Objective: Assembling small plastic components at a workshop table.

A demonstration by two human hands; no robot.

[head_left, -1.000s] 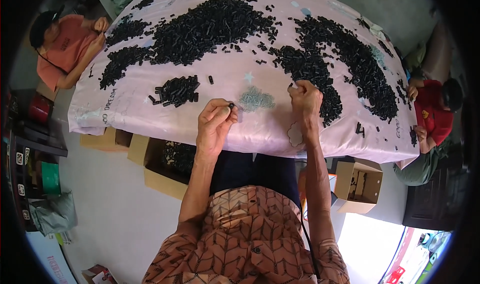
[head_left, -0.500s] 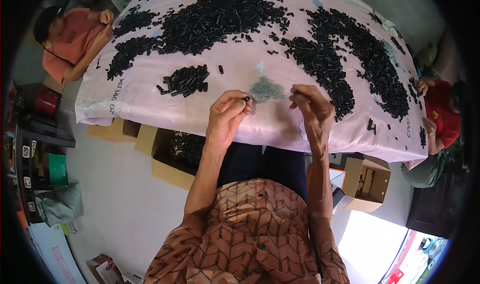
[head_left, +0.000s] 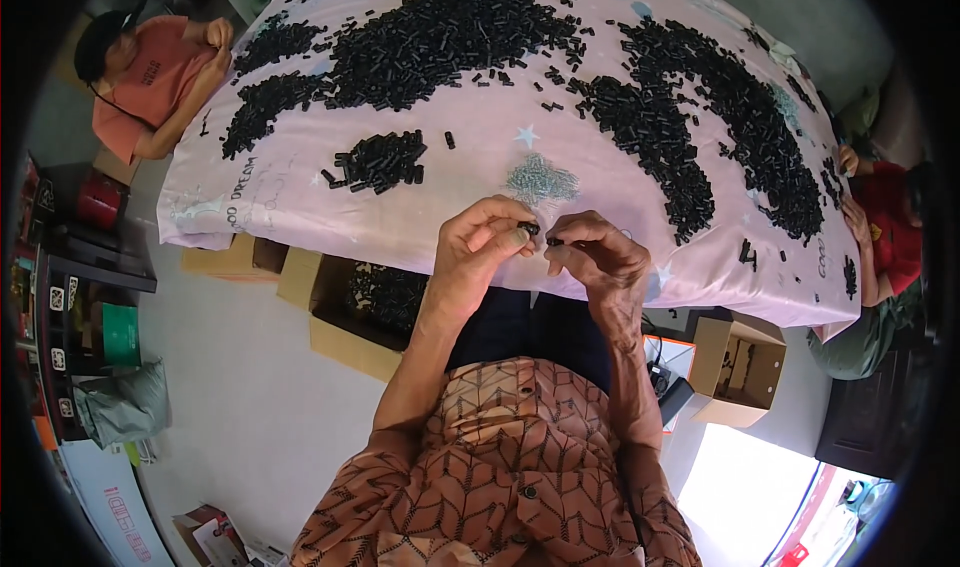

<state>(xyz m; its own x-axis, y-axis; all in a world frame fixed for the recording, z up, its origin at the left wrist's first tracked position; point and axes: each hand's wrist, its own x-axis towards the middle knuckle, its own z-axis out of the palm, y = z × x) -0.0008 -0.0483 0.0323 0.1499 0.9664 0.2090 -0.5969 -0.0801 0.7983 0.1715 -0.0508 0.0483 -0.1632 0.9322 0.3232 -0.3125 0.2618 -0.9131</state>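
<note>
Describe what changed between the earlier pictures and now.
The right hand has moved left and closer in, from the black pile on the right to beside the left hand, holding a small dark piece. The left hand still pinches its black piece; the pale heap stayed.

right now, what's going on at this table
The left hand pinches a small black piece, and the right hand pinches another dark piece close to it, near the pink cloth's front edge. Beyond lie a pale pile and several black heaps. One co-worker is at left, another at right.
</note>
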